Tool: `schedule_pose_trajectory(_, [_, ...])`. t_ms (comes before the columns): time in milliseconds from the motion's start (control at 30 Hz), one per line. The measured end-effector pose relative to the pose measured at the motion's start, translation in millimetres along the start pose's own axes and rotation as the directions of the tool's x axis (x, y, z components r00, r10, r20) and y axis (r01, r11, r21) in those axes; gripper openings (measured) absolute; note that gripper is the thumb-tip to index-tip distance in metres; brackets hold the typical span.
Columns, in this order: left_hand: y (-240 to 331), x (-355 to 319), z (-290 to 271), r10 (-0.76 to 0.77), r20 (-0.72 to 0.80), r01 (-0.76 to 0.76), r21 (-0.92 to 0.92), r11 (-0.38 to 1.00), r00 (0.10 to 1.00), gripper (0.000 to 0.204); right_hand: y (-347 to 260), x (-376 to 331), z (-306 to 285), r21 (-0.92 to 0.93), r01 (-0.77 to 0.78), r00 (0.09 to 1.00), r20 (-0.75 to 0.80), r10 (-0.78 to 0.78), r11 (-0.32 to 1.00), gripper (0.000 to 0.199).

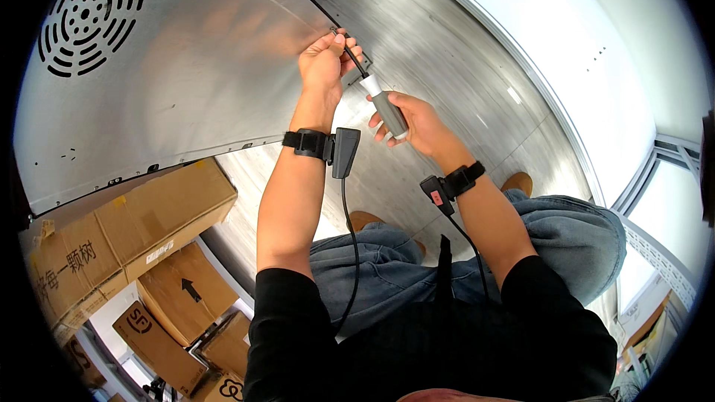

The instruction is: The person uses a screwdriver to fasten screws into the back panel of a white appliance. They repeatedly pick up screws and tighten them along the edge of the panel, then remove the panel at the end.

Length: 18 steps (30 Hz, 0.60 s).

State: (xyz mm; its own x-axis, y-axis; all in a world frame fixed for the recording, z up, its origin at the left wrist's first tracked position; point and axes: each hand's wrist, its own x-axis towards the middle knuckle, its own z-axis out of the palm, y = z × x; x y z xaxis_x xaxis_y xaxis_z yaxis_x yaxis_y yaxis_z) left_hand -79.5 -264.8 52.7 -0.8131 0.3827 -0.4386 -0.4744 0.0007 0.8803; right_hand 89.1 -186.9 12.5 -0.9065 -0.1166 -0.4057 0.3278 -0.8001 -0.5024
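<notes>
Screwdriver [389, 113], grey handle with white collar, held aslant, its tip end at the right edge of the metal panel [201, 82], near that panel's lower-right corner. Tip hidden by fingers; cannot tell whether it sits in a screw.

Left hand [324, 63] closed in a pinch around the dark shaft, close to the panel edge. Right hand [419, 125] gripping the handle, fingers curled about it. So the driver spans the gap between the two hands.

Step in hand, by my judgement: seating or turning a fastener at that edge. Next move would call for the shaft kept steady and in line by the left, the handle twisted by the right; slipping off looks the main risk.

Farther out: round slotted vent [93, 15] toward the panel's upper-left corner; long cardboard box [167, 216] just beside its lower edge; wood-look floor [447, 45] beyond its right edge.
</notes>
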Motion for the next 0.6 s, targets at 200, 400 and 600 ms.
schedule_pose_trajectory(200, [2, -1, -3, -0.008, -0.015, 0.008, 0.063, 0.998, 1.000, 0.015, 12, 9, 3, -0.443, 0.068, 0.918, -0.324, -0.230, 0.894, 0.039])
schedule_pose_trajectory(400, [-2, 0, 0, 0.033, -0.039, -0.026, 0.159, 0.987, 0.999, 0.013, 15, 11, 9, -0.678, 0.065, 0.867, -0.325, -0.378, 0.732, 0.037])
schedule_pose_trajectory(600, [0, 3, 0, 0.004, -0.051, 0.004, 0.148, 0.989, 0.999, 0.011, 6, 1, -8, -0.146, 0.093, 0.977, -0.176, -0.118, 0.985, 0.039])
